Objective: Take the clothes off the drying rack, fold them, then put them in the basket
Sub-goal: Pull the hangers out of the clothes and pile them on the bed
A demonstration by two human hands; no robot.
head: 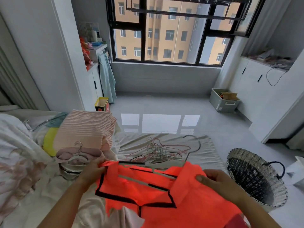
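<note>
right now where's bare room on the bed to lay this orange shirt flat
Bare sheet only right of the hangers, up to the bed edge, and a narrow strip between hangers and striped stack. The left is crowded: stack, pink clothes on hangers, quilt. Neither fits the shirt flat, I'd guess.

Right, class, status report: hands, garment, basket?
Left hand, right hand: both pinching orange shirt. Shirt unfolded over bed. Basket on floor, right; nothing between.
</note>
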